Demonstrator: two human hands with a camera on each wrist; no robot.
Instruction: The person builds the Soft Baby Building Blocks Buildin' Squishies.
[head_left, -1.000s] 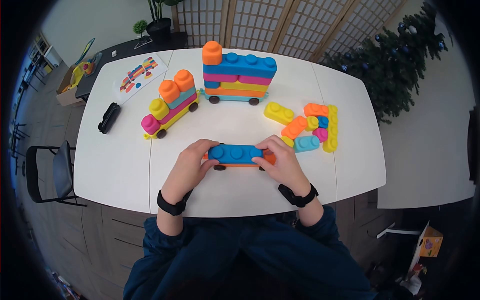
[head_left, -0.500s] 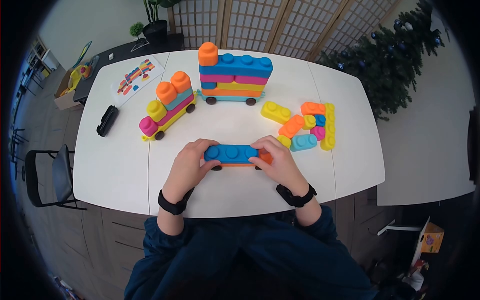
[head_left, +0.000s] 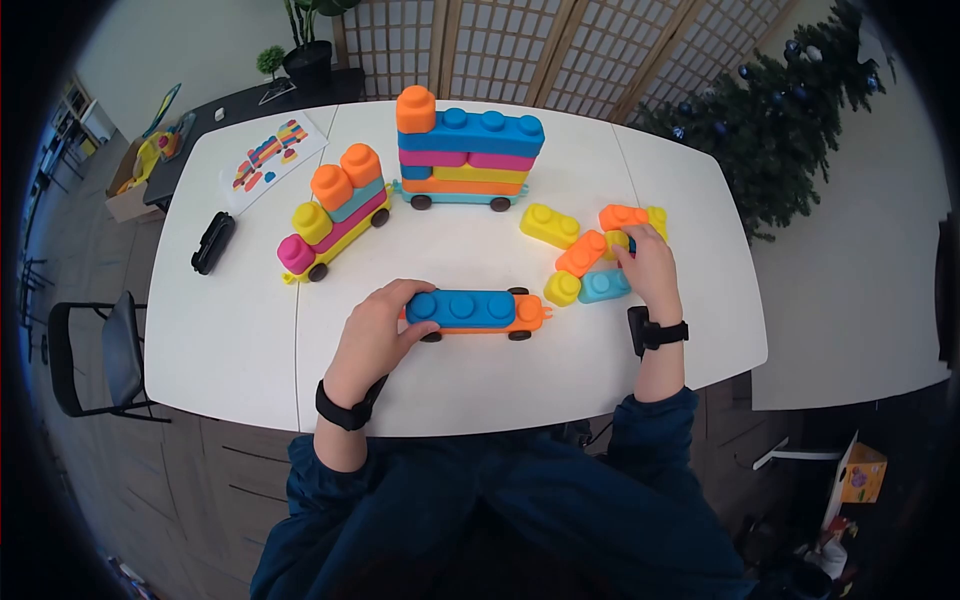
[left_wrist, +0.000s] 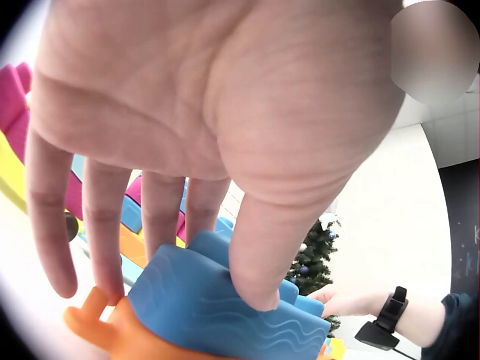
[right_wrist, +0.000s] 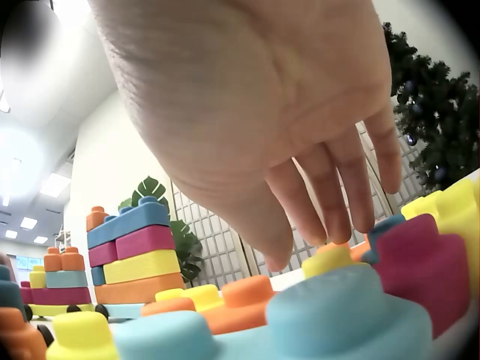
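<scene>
The room has a lattice folding screen (head_left: 540, 60) along the back and a decorated tree (head_left: 740, 140) at the right. A white worktop (head_left: 220, 350) stands before the person; a black folding chair (head_left: 125, 350) is on the floor beyond its left side. At the far side of the worktop stands the tall wheeled stack (head_left: 470, 150), layered in blue, pink, yellow and orange, an orange brick topping its left end. The stepped wheeled stack (head_left: 348, 221) sits at an angle to its left. Centrally, nearest the person, is the orange wheeled base (head_left: 527, 313), bearing the three-stud blue brick (head_left: 461, 308). Of the two hands, the left hand (head_left: 378, 325) grips this brick at its left end, thumb against the near side, fingers across the far side. The right hand (head_left: 655, 270) is over the loose bricks to the right, fingers extended downward and apart from the thumb; contact cannot be confirmed. A printed sheet (head_left: 270, 155) and a black object (head_left: 214, 243) lie at left. Around the right hand are a light-blue brick (head_left: 604, 286), an orange brick (head_left: 582, 254) and a small yellow brick (right_wrist: 330, 260), the last just beside its fingertips.
</scene>
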